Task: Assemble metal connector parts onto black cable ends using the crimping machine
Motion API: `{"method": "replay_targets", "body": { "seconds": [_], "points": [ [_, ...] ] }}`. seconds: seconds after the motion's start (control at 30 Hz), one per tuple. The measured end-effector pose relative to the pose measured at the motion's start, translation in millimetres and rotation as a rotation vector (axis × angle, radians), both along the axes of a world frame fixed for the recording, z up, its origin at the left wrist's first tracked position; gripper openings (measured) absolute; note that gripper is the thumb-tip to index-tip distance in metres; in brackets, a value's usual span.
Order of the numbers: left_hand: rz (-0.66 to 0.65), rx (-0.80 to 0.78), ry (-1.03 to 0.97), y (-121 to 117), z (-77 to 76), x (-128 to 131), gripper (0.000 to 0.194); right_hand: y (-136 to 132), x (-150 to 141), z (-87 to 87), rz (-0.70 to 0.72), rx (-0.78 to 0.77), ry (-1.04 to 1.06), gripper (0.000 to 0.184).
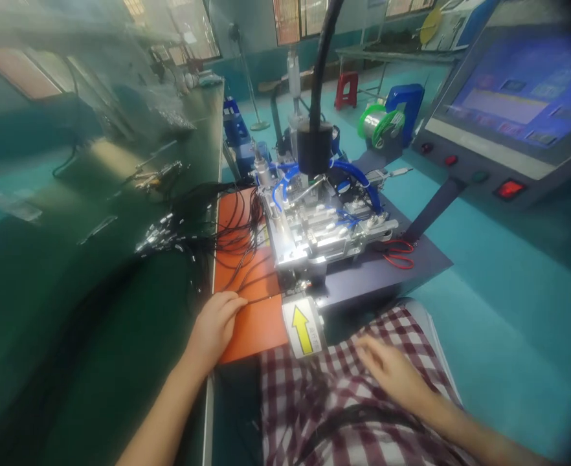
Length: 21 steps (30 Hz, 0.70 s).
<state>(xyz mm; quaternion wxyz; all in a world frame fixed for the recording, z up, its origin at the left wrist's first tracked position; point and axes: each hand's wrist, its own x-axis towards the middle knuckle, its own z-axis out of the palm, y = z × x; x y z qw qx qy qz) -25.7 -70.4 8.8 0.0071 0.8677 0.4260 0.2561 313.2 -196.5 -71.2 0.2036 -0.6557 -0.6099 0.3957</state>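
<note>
My left hand rests at the left edge of an orange mat. Its thumb and fingers are pinched on a thin black cable, which runs right towards the metal machine. Over the checked cloth on my lap, my right hand hangs with its fingers loosely bent and apart, nothing visible in them. Between the hands, at the machine's front, is a white block with a yellow arrow. More black cables lie across the mat behind my left hand.
A bundle of cables with shiny ends lies on the dark green table at left. Red-handled scissors or pliers rest on the machine base. A control screen stands at right, and a green wire spool behind.
</note>
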Motion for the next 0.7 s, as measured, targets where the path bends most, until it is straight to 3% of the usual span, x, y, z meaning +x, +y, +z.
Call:
{"method": "replay_targets", "body": {
  "seconds": [0.13,0.33,0.7],
  "points": [
    [-0.012,0.035,-0.01,-1,3.8,2,0.025,-15,-9,-16.3,0.084,-0.083,-0.015,0.026],
    [-0.02,0.027,-0.021,2,5.6,1,0.026,-17,-22,-21.2,0.169,-0.16,-0.039,0.023],
    [-0.006,-0.051,-0.063,6,-2.1,0,0.023,-21,-16,-31.5,0.203,-0.239,0.049,0.024]
  ]
}}
